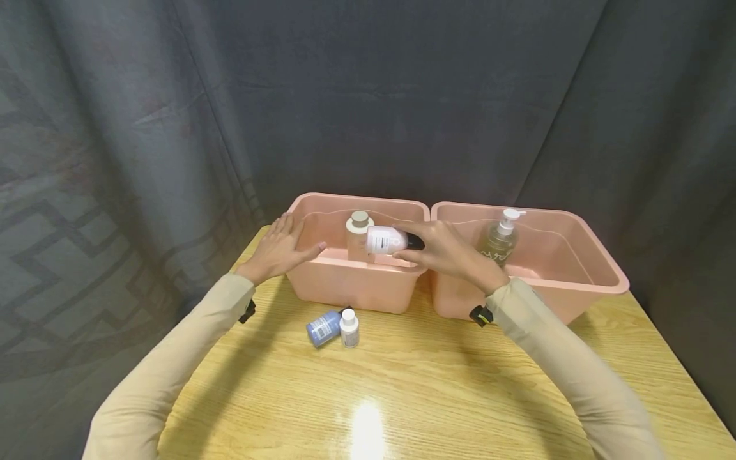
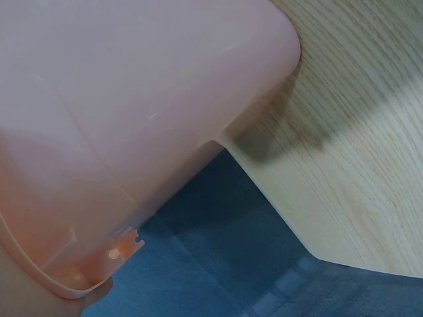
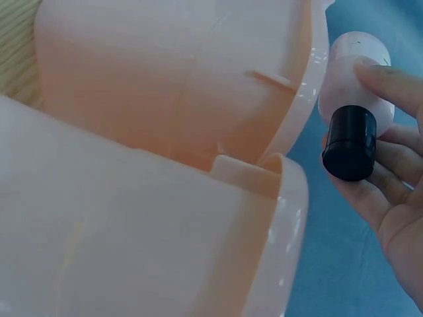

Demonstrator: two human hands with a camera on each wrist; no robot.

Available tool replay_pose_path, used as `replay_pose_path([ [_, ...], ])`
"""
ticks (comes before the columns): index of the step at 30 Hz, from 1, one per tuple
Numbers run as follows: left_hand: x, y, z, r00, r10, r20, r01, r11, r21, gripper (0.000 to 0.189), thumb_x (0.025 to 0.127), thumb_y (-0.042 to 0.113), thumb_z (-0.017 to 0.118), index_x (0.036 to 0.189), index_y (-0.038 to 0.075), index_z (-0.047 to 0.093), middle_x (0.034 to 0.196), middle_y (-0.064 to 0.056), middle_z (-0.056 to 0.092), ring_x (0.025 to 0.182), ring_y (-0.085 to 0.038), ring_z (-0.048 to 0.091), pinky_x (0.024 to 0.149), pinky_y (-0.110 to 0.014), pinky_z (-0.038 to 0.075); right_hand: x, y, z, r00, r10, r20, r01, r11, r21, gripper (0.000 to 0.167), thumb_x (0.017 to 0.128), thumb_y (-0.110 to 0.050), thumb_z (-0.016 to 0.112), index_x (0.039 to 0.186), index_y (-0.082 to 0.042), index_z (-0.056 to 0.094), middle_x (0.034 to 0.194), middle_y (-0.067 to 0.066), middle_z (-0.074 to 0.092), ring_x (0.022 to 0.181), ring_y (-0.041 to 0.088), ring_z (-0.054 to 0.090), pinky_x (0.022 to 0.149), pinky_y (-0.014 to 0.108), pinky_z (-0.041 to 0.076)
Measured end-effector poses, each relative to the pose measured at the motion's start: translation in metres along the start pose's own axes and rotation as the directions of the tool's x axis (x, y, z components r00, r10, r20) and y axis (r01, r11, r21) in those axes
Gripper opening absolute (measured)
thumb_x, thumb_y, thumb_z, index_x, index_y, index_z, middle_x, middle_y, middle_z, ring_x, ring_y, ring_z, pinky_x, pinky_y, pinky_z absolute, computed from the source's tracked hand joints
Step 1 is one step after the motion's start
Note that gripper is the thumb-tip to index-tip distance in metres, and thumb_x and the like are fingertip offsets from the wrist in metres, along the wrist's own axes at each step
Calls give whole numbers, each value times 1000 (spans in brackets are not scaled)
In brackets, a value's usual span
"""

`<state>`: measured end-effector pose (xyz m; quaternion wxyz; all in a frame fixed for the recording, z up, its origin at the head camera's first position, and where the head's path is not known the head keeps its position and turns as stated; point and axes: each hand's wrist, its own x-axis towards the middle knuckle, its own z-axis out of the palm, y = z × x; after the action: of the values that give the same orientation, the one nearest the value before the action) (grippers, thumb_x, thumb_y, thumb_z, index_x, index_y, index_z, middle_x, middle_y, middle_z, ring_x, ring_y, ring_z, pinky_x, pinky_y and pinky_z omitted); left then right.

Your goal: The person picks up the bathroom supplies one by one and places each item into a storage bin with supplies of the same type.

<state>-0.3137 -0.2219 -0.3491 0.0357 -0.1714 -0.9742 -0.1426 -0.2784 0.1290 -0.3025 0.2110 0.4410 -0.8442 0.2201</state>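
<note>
My right hand [image 1: 445, 249] grips a small pale pink bottle [image 1: 382, 240] with a black cap [image 3: 351, 144], holding it tipped sideways above the left pink bin [image 1: 345, 284]. In the right wrist view, thumb and fingers close around that bottle from opposite sides. My left hand [image 1: 278, 252] rests on the left end of the same bin's rim, fingers straight and thumb stretched over the inside. Inside this bin stands a larger bottle [image 1: 355, 246] with a grey cap, partly covered by the held one. The left wrist view shows mostly the bin's outer wall [image 2: 145, 86].
Close on the right is a second pink bin [image 1: 566, 291] containing a clear pump bottle [image 1: 498, 243]. On the wooden table [image 1: 414, 383], before the left bin, a blue bottle [image 1: 324, 328] lies beside an upright small white bottle [image 1: 349, 332]. Dark curtains [image 1: 368, 102] hang behind.
</note>
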Motion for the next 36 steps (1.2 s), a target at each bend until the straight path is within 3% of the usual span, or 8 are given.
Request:
replay_pose_path([
  [8, 0, 0, 0, 1000, 7, -10, -7, 1000, 0, 99, 89, 79, 34, 160, 14, 11, 159, -31, 4, 148, -41, -2, 120, -48, 1, 3, 6, 5, 998, 54, 33, -53, 998, -13, 49, 82, -21, 83, 124, -1, 67, 94, 9, 73, 67, 21, 62, 66, 37, 53],
  [21, -1, -1, 0, 1000, 6, 2, -6, 1000, 3, 102, 88, 80, 33, 160, 12, 9, 160, -30, 1, 148, -41, -4, 119, -49, -1, 11, 9, 13, 992, 105, 70, -104, 994, -18, 47, 83, -23, 83, 123, -4, 68, 92, 6, 72, 66, 19, 58, 65, 36, 50],
  [36, -2, -1, 0, 1000, 7, -10, -7, 1000, -7, 99, 89, 79, 34, 160, 14, 11, 160, -29, 3, 148, -40, -2, 120, -48, 0, 17, 11, 23, 993, 96, 72, -96, 995, -4, 46, 82, -20, 83, 121, -1, 68, 98, 10, 72, 67, 18, 56, 68, 36, 51],
])
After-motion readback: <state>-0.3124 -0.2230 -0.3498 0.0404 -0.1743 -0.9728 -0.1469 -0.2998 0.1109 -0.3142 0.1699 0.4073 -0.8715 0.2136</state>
